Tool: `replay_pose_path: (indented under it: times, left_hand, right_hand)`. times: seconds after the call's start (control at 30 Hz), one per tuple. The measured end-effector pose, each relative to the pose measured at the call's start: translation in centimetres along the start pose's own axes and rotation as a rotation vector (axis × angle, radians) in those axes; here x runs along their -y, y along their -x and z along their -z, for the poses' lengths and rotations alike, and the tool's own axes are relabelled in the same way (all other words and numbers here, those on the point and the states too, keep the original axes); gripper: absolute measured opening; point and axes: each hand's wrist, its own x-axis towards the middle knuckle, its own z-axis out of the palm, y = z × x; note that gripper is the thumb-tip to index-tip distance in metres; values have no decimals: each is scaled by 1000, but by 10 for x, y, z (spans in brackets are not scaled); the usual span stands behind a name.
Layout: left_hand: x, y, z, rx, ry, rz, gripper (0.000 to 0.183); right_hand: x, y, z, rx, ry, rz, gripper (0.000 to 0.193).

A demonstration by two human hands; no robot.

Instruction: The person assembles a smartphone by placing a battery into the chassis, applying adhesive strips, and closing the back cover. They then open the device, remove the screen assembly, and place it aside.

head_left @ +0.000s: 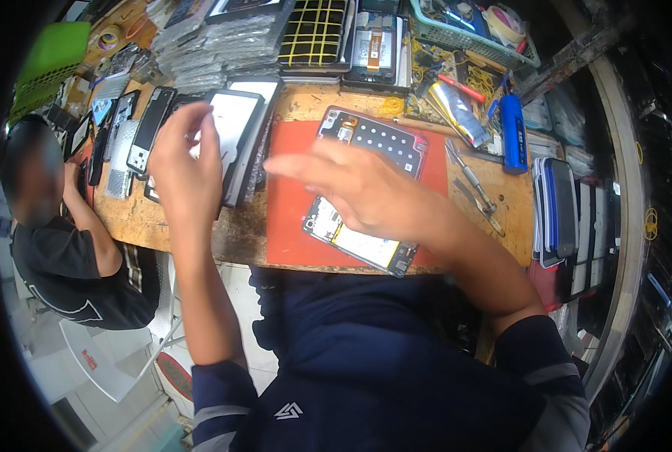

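My left hand (pixel 185 154) is raised over the table's left part, beside a dark-framed white panel (pixel 234 120). Its fingers curl round toward the thumb; anything pinched there is too small to make out. My right hand (pixel 358 184) hovers above an opened tablet (pixel 366 239), its fingers stretched to the left with nothing visible in them. The tablet lies tilted on an orange mat (pixel 290 226), its inner parts and a pale battery showing at the near end. A dark section with rows of light dots shows at its far end, partly covered by my right hand.
A screwdriver (pixel 471 177) and tweezers (pixel 477 208) lie right of the mat, near a blue cylindrical tool (pixel 514 135). Wrapped panels (pixel 215 53) are stacked at the back. A green basket (pixel 532 56) stands back right. Another person (pixel 72 241) sits at the left.
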Motion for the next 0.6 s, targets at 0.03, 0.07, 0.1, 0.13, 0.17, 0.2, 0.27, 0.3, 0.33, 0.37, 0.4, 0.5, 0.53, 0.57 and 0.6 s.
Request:
replay_pose_path:
  times: [0.03,0.07,0.1,0.13,0.17,0.2,0.27,0.3,0.33,0.37,0.4,0.5,0.53,0.57,0.6]
  left_hand:
    - [9,-15,-6,111,11,-6,17]
    - [16,-24,-12,171,5,-43,17]
    - [21,-30,-18,240,-3,-68,17]
    - [25,-32,-22,269,-25,-123,17]
    - [27,-34,-26,333,-58,-133,17]
    - [28,-33,-28,319,-65,-151,17]
    - [29,-30,-31,296,-110,-199,16]
    - [29,-29,-31,278,-117,-216,15]
    - [29,-28,-33,275,-118,-224,13]
    - [30,-28,-34,279,-145,-217,12]
    - [30,-28,-35,280,-168,-213,11]
    - [31,-29,-39,270,-137,-242,9]
    - [30,-30,-39,269,-138,-250,10]
    - [29,-31,-38,269,-141,-258,11]
    - [26,-33,-37,264,-141,-190,8]
  right_hand:
    - [0,1,-2,75,-72,-32,48]
    - [0,1,-5,29,54,28,53]
    - [0,1,-8,3,56,42,55]
    - [1,1,-11,-23,55,51,56]
    - [0,1,-12,-29,57,47,58]
    - [0,2,-12,0,70,43,59]
    - [-2,4,-11,110,109,1,62]
    - [-3,4,-10,85,96,-33,61]
    - [-4,4,-9,66,90,-68,60]
    - [-6,3,-8,22,87,-80,59]
    - [-7,3,-7,47,-9,-88,56]
    - [-8,1,-4,62,-128,-85,50]
    - [-7,1,-4,72,-52,-104,49]
    - [-5,0,-3,81,22,-122,48]
    - [-5,0,-3,73,-41,-118,45]
